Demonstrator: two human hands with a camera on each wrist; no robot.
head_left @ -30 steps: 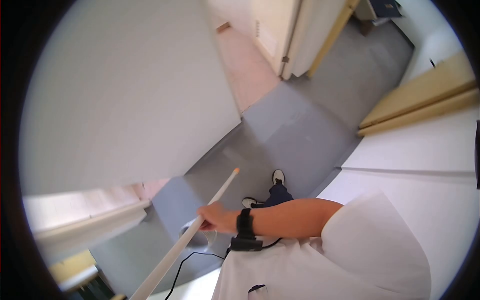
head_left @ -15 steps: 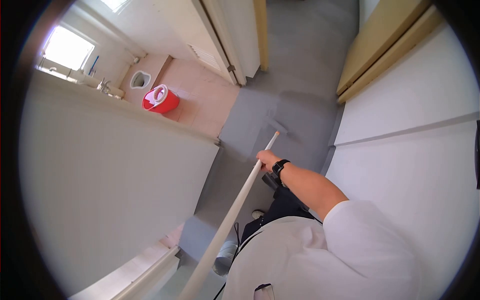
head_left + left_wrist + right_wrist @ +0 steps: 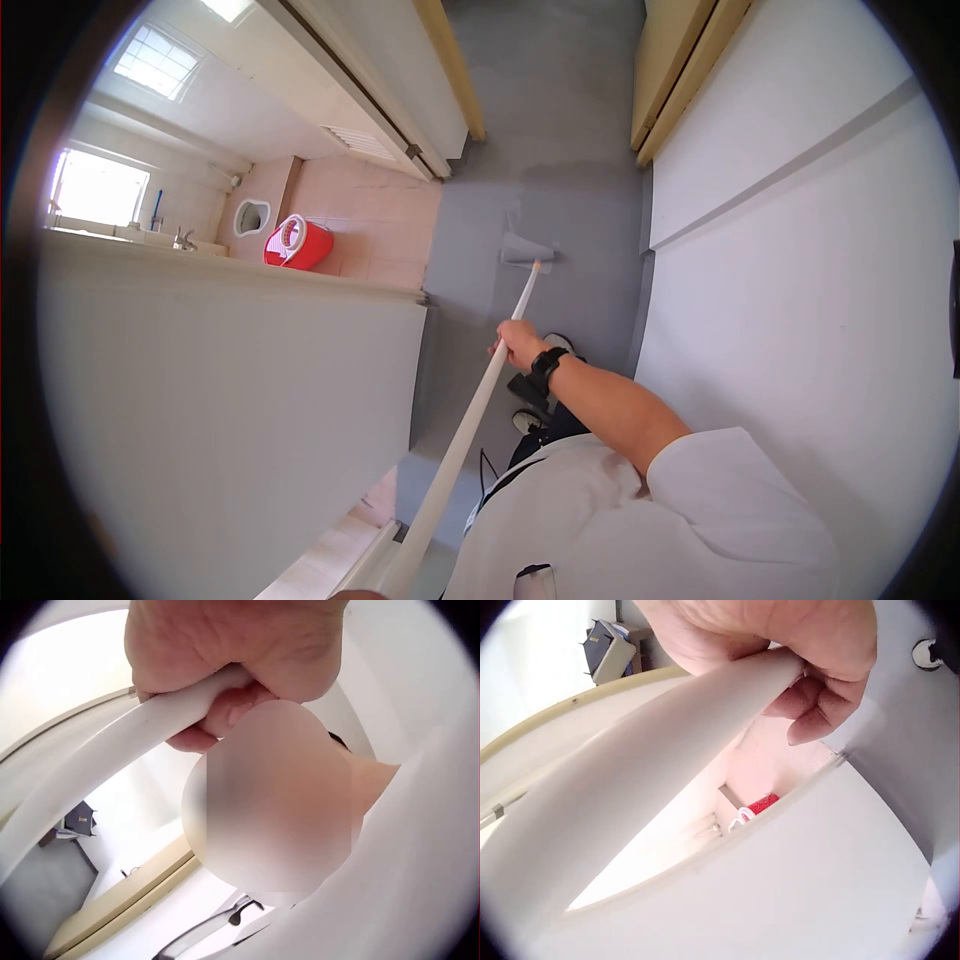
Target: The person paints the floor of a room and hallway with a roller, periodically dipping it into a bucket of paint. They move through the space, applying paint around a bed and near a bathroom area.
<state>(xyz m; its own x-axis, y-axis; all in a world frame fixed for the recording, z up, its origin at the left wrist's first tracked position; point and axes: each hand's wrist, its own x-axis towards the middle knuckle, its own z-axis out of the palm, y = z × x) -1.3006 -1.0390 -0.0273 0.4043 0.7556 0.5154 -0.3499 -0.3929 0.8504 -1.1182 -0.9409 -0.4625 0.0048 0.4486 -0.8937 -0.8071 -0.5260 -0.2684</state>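
A long white pole [image 3: 460, 445] slants down to a roller [image 3: 527, 251] lying on the grey floor [image 3: 590, 215], where a lighter wet-looking patch surrounds it. My right hand [image 3: 520, 343] grips the pole's middle part; in the right wrist view the fingers of that hand [image 3: 802, 652] curl round the pole [image 3: 630, 765]. Higher up, my left hand [image 3: 236, 649] holds the pole [image 3: 112, 750] in its curled fingers, close to a blurred face. Only a sliver of the left hand [image 3: 358, 595] shows at the head view's bottom edge.
A grey-white partition [image 3: 230, 400] stands left, a white wall [image 3: 780, 270] right. Beyond the partition are a red bucket [image 3: 305, 246] and a squat toilet [image 3: 252, 216] on pink tiles. Door frames [image 3: 455, 75] flank the passage; shoes [image 3: 527, 420] show below me.
The head view has turned toward the passage, bringing the bucket and roller into sight. My right hand and the pole's lower end have moved forward, and the roller now lies slightly left in view.
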